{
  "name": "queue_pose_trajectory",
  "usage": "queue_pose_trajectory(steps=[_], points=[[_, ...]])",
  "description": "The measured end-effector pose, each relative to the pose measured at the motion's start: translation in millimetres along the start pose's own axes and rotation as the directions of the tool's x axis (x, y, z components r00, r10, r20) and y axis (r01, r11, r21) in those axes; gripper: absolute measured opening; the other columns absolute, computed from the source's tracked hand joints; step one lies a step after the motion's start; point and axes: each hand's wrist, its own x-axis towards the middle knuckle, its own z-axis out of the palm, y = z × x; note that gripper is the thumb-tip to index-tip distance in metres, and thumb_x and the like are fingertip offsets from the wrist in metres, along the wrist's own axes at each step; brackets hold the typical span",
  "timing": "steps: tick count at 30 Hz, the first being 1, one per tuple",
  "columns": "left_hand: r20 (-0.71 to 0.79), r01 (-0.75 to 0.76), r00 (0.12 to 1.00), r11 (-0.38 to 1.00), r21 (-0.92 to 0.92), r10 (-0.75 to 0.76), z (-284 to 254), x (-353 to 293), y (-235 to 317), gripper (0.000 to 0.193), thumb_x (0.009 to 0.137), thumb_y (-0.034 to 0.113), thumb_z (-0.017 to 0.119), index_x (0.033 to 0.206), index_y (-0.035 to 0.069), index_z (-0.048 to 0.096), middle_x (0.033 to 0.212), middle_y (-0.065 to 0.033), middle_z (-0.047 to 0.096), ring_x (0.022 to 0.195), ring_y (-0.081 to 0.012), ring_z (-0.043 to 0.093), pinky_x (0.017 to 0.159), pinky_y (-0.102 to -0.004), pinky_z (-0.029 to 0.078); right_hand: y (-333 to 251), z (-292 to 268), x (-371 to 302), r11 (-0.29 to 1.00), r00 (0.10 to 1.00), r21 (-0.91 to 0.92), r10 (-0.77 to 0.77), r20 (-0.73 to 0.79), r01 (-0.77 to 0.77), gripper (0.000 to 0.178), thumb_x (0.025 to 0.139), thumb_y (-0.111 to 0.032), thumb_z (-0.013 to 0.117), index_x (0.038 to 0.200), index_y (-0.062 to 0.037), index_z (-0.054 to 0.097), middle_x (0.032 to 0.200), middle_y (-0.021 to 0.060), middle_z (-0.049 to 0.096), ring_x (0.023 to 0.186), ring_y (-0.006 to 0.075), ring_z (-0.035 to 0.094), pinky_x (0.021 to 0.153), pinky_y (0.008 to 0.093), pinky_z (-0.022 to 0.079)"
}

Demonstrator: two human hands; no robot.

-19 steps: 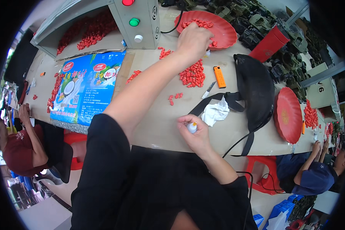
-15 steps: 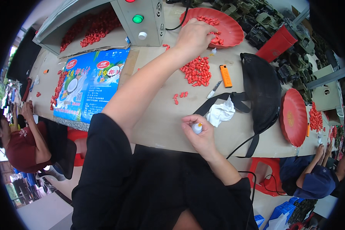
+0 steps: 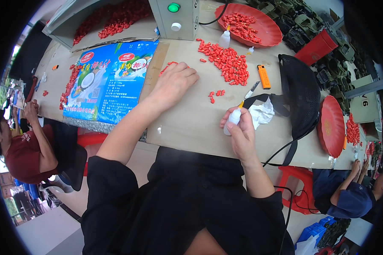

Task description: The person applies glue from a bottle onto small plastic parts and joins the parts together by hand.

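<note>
My left hand (image 3: 177, 84) lies palm down on the table beside the blue printed sheet. Its fingers are loosely bent and slightly apart. Some small red pieces (image 3: 169, 66) show just beyond it, and what lies under the palm is hidden. In my right hand (image 3: 245, 135) is a small white squeeze bottle (image 3: 232, 121), tilted with its yellow tip up. A heap of glossy red pieces (image 3: 227, 63) sits farther away, and a few strays (image 3: 217, 95) lie nearer. Close to my right hand are a crumpled white tissue (image 3: 263, 113) and a small knife blade (image 3: 252, 90).
A red scalloped plate (image 3: 273, 37) holds more red pieces, with another white bottle (image 3: 224, 39) beside it. An orange-handled cutter (image 3: 263, 77) and a black mesh bag (image 3: 300, 91) lie right. A grey box (image 3: 174, 42) with a green button stands far left. Co-workers sit at both sides.
My left hand has come from the red plate down and left onto the table. My right hand has turned the squeeze bottle, so its side and yellow tip show. The view has shifted slightly.
</note>
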Motion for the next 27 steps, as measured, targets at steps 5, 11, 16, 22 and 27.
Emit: queue_pose_trajectory(steps=[5, 11, 16, 22, 27], points=[[0.071, -0.032, 0.997, 0.997, 0.075, 0.027, -5.5, 3.5, 1.5, 0.021, 0.074, 0.007, 0.049, 0.094, 0.005, 0.055, 0.099, -0.006, 0.055, 0.092, -0.0221, 0.048, 0.082, -0.0326, 0.038, -3.0, -0.9, -1.1, 0.996, 0.999, -0.074, -0.043, 0.029, 0.045, 0.034, 0.082, -0.012, 0.052, 0.112, -0.0001, 0.041, 0.091, 0.0073, 0.048, 0.073, 0.0146, 0.052, 0.066, 0.0268, 0.043], [0.43, 0.258, 0.83, -0.44, -0.86, -0.355, -16.4, -17.9, 44.0, 0.026, 0.088, 0.016, 0.042, 0.107, -0.001, 0.049, 0.094, -0.0104, 0.056, 0.089, -0.0213, 0.056, 0.073, -0.0306, 0.046, -24.9, -4.0, 1.7, 0.962, 1.0, 0.271, 0.03, 0.0, -0.029, 0.041, 0.085, -0.016, 0.048, 0.12, 0.001, 0.037, 0.088, 0.0095, 0.051, 0.069, 0.0155, 0.053, 0.058, 0.0263, 0.042], [0.546, 0.164, 0.787, -0.755, -0.635, -0.288, -8.4, -44.1, 72.4, 0.033, 0.089, 0.016, 0.04, 0.115, -0.005, 0.042, 0.094, -0.0116, 0.056, 0.087, -0.0188, 0.057, 0.07, -0.0256, 0.048, -25.3, -11.0, 8.3, 0.947, 0.995, 0.32, -0.002, -0.105, 0.036, 0.04, 0.079, -0.014, 0.058, 0.113, -0.0007, 0.041, 0.085, 0.0072, 0.051, 0.067, 0.0129, 0.047, 0.058, 0.0246, 0.038], [0.532, 0.124, 0.795, -0.779, -0.615, -0.293, -3.6, -45.3, 87.4, 0.034, 0.088, 0.012, 0.044, 0.117, -0.004, 0.041, 0.092, -0.0092, 0.056, 0.079, -0.0143, 0.056, 0.069, -0.0226, 0.046, -10.9, -19.7, 13.1, 0.812, 0.978, 0.582, 0.083, -0.189, 0.044, 0.029, 0.075, -0.011, 0.063, 0.1, -0.0043, 0.049, 0.085, 0.0033, 0.053, 0.068, 0.0113, 0.043, 0.058, 0.0239, 0.033], [0.345, 0.258, 0.802, -0.238, -0.936, -0.488, -0.5, -45.1, 91.2, 0.033, 0.083, 0.005, 0.052, 0.114, -0.004, 0.045, 0.091, -0.0069, 0.056, 0.08, -0.0106, 0.055, 0.071, -0.0215, 0.045, -16.9, -16.6, 13.5, 0.739, 0.982, 0.674, 0.113, -0.149, 0.018, 0.021, 0.08, -0.014, 0.057, 0.098, -0.0051, 0.051, 0.088, 0.005, 0.053, 0.069, 0.0128, 0.044, 0.058, 0.0247, 0.035]])
